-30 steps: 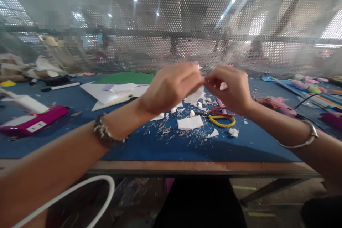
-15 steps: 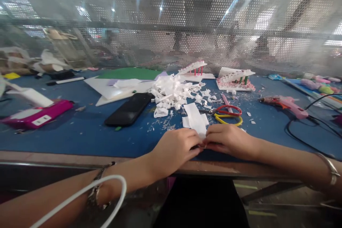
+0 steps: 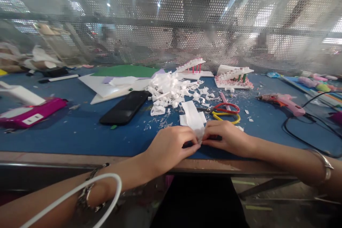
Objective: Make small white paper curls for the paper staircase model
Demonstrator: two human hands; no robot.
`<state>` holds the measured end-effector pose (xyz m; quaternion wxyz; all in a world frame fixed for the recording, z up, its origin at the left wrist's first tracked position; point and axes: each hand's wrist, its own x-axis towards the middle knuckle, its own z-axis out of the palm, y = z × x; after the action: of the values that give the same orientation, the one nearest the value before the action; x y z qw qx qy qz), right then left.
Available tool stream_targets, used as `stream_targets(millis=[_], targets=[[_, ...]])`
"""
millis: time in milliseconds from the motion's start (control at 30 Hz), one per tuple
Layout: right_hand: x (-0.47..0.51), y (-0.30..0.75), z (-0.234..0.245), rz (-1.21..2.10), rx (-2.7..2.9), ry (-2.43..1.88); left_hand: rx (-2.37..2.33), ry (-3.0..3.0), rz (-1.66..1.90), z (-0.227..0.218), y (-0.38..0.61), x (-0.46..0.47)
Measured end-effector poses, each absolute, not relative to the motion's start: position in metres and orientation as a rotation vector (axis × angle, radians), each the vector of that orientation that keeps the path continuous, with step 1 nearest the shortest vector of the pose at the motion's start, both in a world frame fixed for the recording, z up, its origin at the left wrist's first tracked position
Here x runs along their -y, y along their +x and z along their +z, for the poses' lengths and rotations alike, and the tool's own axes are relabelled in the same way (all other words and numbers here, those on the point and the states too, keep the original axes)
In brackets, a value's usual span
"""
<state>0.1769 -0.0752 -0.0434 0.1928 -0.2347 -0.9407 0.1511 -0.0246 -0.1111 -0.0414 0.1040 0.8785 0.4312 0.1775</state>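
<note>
Near the front edge of the blue work surface, my left hand [image 3: 175, 144] and my right hand [image 3: 226, 137] meet at the near end of a white paper strip [image 3: 192, 117]. Both hands are closed, with thumbs and fingertips pinching the strip's lower end from either side. The strip lies flat away from me, across another small white piece [image 3: 183, 120]. Fingers hide part of its near end. Just beyond my right hand lie scissors [image 3: 227, 108] with one red and one yellow handle. A heap of white paper scraps [image 3: 169, 91] sits behind the strip.
A black phone [image 3: 125, 108] and a magenta box [image 3: 34, 112] lie to the left. White and green sheets [image 3: 125, 71] are behind. Two small white models [image 3: 233, 77] stand at the back. A pink glue gun [image 3: 287, 103] with a black cable [image 3: 290, 131] is at right.
My fingertips have drawn slightly apart, and more of the strip's near end shows between them. The whole view has shifted a little.
</note>
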Motion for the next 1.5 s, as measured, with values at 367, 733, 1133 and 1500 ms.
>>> stream_targets(millis=[367, 733, 1133, 1500], targets=[[0.075, 0.170, -0.043, 0.445, 2.580, -0.778, -1.462, 2.614, 0.389, -0.031, -0.016, 0.108], [0.074, 0.164, -0.047, 0.298, 2.628, -0.929, -1.537, 2.738, 0.272, -0.030, -0.014, 0.104], [0.072, 0.170, -0.047, 0.334, 2.654, -0.665, -1.191, 2.937, 0.319, -0.035, -0.030, 0.108], [0.069, 0.175, -0.044, 0.502, 2.639, -0.617, -1.295, 2.771, 0.379, -0.035, -0.022, 0.104]])
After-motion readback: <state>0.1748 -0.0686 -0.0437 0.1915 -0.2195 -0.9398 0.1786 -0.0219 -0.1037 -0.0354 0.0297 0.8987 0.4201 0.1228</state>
